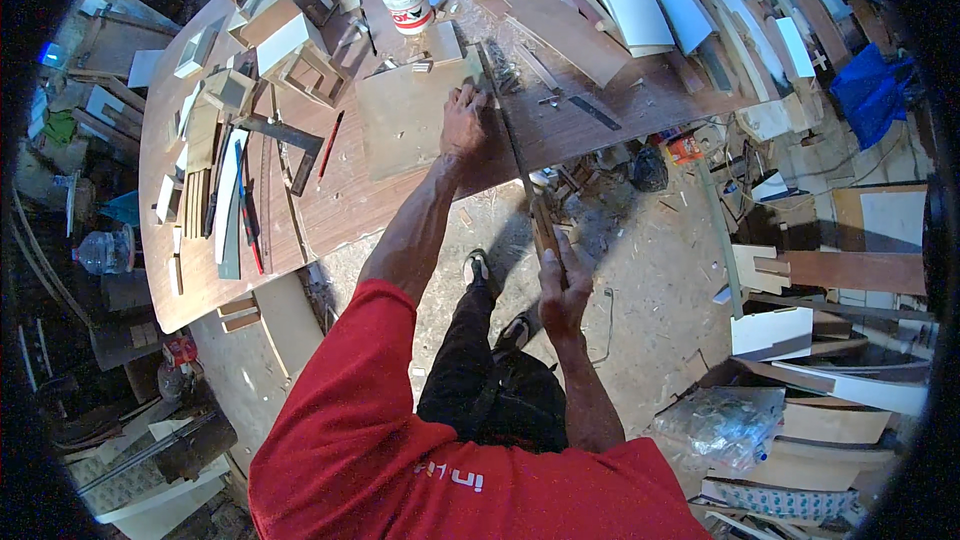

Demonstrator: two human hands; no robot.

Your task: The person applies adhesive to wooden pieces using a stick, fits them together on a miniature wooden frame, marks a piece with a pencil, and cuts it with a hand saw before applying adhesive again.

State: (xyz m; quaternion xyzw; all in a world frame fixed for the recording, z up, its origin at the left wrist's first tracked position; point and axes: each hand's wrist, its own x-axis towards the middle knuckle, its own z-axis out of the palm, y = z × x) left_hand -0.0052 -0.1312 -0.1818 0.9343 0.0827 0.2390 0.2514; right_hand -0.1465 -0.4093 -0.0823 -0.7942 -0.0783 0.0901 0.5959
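Observation:
My right hand [565, 285] is closed round the wooden handle of a handsaw [512, 130], seen nearly edge-on. Its long, narrow blade runs away from me, along the right edge of a thin light-brown board [400, 125]. That board lies flat on the table near its front edge. My left hand [467, 122] grips the board at its right side with bent fingers, close beside the blade. The fingertips are partly hidden, and where the teeth meet the wood cannot be made out.
On the brown table [340, 210] stand a white glue tub [407, 5] and small wooden box frames [290, 45]. A try square [290, 145] and red pencil [331, 145] lie left of the board. Offcuts and panels [565, 35] crowd the back right; stacked boards [850, 273] line the right side.

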